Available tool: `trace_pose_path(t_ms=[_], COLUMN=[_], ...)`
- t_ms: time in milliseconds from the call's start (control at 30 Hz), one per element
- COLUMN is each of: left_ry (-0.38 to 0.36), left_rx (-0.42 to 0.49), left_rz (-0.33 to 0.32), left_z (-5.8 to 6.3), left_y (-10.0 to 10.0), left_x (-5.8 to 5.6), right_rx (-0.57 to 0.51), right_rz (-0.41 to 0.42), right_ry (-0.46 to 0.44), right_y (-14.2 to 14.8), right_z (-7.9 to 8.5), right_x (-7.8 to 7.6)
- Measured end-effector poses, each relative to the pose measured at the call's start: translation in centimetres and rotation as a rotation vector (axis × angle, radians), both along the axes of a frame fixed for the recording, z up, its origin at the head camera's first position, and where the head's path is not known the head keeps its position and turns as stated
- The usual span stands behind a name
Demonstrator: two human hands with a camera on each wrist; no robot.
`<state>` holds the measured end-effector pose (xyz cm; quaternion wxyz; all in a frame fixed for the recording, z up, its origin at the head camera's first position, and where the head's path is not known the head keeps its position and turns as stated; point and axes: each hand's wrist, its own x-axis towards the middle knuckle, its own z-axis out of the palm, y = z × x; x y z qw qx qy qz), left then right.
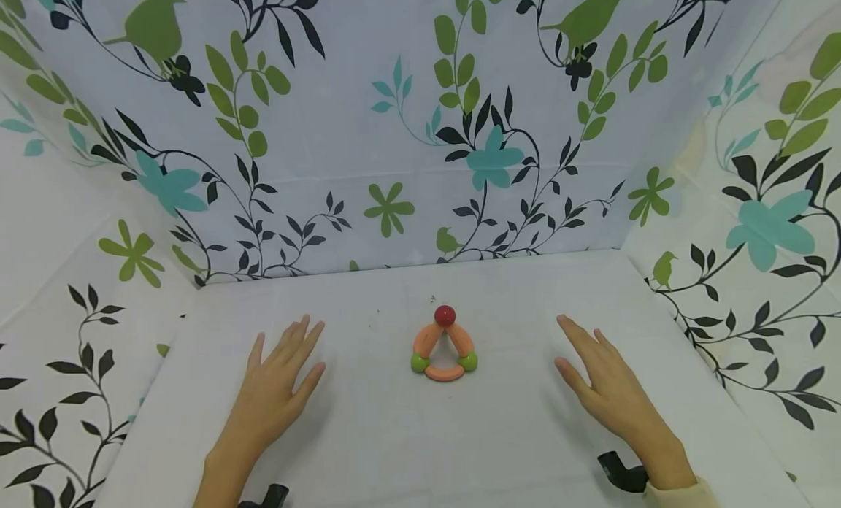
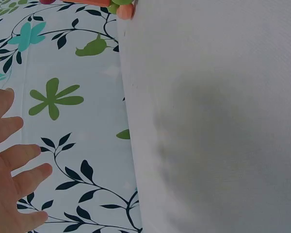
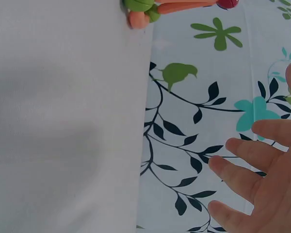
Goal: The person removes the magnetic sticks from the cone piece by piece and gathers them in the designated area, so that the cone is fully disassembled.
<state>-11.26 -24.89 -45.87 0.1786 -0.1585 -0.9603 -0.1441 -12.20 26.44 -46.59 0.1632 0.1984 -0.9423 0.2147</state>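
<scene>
A small triangular toy lies on the white table, with orange curved bars, green balls at two corners and a red ball at its far corner. To its left, my left hand hovers over the table with fingers spread, holding nothing. My right hand is on the toy's other side, fingers extended and likewise holding nothing. Both hands are apart from the toy. In the left wrist view, part of the toy shows at the top edge; the right wrist view also catches its near corner.
The white tabletop reaches back to a hanging cloth printed with leaves, birds and flowers. Similar printed cloth borders the right side. Black wrist pieces sit by both wrists.
</scene>
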Motion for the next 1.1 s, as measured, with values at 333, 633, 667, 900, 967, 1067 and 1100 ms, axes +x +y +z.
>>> trace_pose_path(t_ms=[333, 633, 667, 900, 967, 1067, 1100], left_ry=[0.039, 0.063, 0.060, 0.021, 0.011, -0.009, -0.017], left_rx=[0.127, 0.203, 0.209, 0.257, 0.263, 0.275, 0.281], left_rz=[-0.006, -0.017, -0.019, -0.020, -0.018, -0.014, -0.013], left_z=[0.3, 0.0, -0.1, -0.6, -0.6, -0.7, -0.8], left_y=[1.8, 3.2, 3.3, 4.5, 5.0, 5.6, 5.8], left_x=[-0.2, -0.6, -0.7, -0.7, -0.7, -0.8, -0.8], right_rx=[-0.171, -0.226, -0.230, -0.282, -0.293, -0.308, -0.312], right_rz=[-0.041, -0.032, -0.028, -0.004, 0.001, 0.009, 0.012], right_ry=[-0.118, -0.089, -0.086, -0.103, -0.102, -0.107, -0.105], right_y=[-2.1, -3.7, -3.9, -5.2, -5.6, -6.1, -6.3], right_z=[-0.4, -1.0, -1.0, -0.9, -0.9, -0.9, -0.9], right_x=[0.3, 0.0, 0.0, -0.3, -0.4, -0.5, -0.5])
